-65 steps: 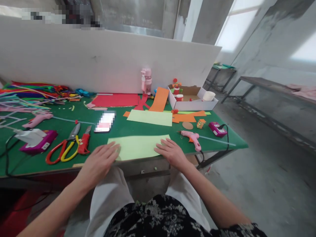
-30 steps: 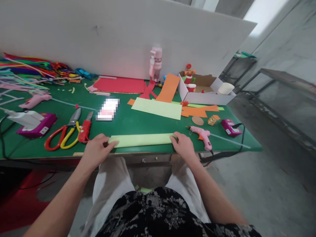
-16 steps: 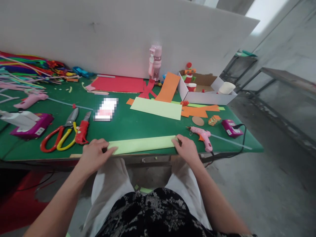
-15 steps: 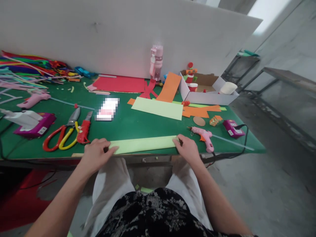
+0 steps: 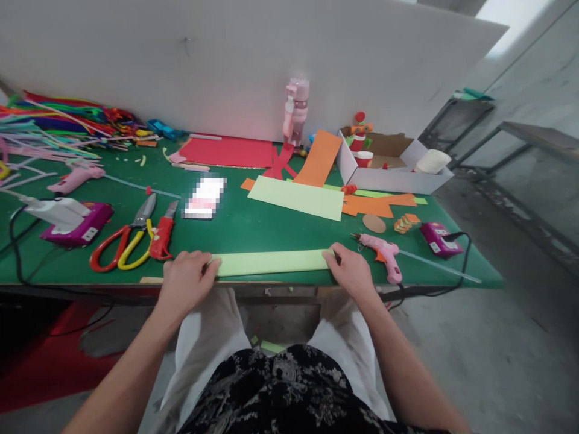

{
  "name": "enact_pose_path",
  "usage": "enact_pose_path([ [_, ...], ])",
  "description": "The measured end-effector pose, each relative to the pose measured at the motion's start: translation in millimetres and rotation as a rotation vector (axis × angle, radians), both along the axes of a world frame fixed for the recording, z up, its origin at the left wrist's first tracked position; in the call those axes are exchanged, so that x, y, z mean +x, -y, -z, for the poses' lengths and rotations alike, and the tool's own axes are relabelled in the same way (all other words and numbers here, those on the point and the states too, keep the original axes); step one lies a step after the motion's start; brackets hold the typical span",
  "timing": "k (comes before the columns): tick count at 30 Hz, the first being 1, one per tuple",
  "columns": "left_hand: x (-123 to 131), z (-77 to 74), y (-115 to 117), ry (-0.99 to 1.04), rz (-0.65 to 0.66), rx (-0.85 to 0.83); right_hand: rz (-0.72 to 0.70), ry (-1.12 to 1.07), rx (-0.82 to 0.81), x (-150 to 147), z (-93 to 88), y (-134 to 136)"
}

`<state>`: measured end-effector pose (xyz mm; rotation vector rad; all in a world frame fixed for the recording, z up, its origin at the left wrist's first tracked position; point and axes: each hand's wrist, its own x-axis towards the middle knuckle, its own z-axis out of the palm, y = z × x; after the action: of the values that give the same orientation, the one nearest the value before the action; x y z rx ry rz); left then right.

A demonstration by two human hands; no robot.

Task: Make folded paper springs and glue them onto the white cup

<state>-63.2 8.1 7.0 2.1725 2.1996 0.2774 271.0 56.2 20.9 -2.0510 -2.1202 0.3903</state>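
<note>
A long light-green paper strip [image 5: 274,263] lies along the near edge of the green table, apparently folded lengthwise. My left hand [image 5: 189,277] grips its left end between thumb and fingers. At the other end, my right hand [image 5: 349,270] pinches the strip's corner. Left of my left hand rest a red utility knife [image 5: 163,236] and scissors [image 5: 131,241] with one red and one yellow handle. A pink glue gun [image 5: 382,250] lies just right of my right hand. Beyond the strip is a flat pale-green paper sheet [image 5: 296,198].
Orange paper [image 5: 317,160] and red sheets [image 5: 230,152] lie farther back. A pink bottle [image 5: 296,114] stands by the white board. At the right are a white box [image 5: 393,179] and a purple power adapter [image 5: 441,239]; pipe cleaners [image 5: 67,123] heap at the far left.
The camera view has shifted, so the table's contents appear slightly farther right. Both hands stay on the strip's ends, and the strip looks a little narrower, its near edge straighter.
</note>
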Motion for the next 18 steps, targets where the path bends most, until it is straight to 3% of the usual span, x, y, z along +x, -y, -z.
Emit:
enact_pose_path([
  [18, 11.1, -4.8, 2.0, -0.078, -0.05, 0.017, 0.016, 0.072, -0.013, -6.2, -1.1, 0.6],
])
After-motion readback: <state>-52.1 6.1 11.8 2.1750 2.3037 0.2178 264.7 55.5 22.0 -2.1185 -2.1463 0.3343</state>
